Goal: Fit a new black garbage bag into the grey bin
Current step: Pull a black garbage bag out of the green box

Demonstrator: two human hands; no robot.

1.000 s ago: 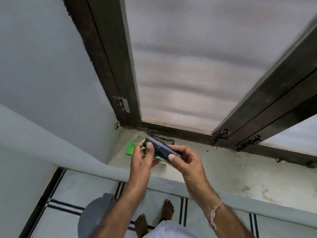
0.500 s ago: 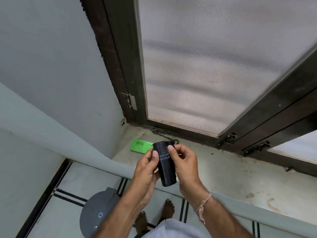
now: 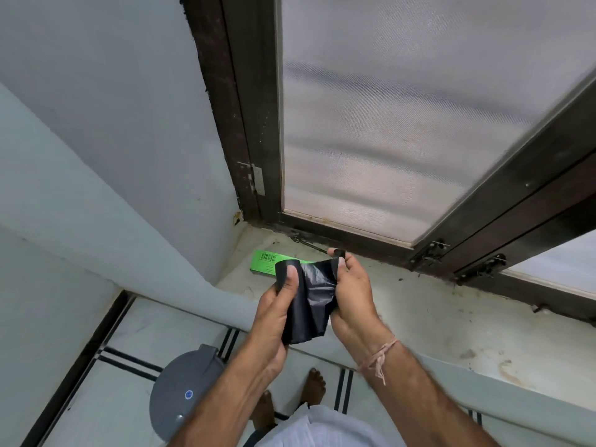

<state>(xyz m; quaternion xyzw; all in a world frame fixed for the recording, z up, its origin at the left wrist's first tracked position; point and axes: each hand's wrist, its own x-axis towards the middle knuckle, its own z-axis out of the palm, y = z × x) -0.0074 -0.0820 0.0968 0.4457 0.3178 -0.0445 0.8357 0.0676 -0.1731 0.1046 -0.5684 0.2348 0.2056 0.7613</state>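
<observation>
Hands up at the sill: left hand (image 3: 274, 312) clamped round black bag roll (image 3: 306, 301), thumb flat on top; right hand (image 3: 350, 290) pinching loose film off its side. Roll's long axis near upright, lower end half hidden behind left palm. Green label (image 3: 264, 261) partly covered. Grey bin (image 3: 180, 395) below, cut by left forearm.

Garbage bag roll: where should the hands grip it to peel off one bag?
Probably keep the left hand clamped around the garbage bag roll, thumb across its top end. The right hand should pinch the loose crinkled sheet's upper free edge from the right side and pull away sideways, since that flap already stands off the roll there.
</observation>
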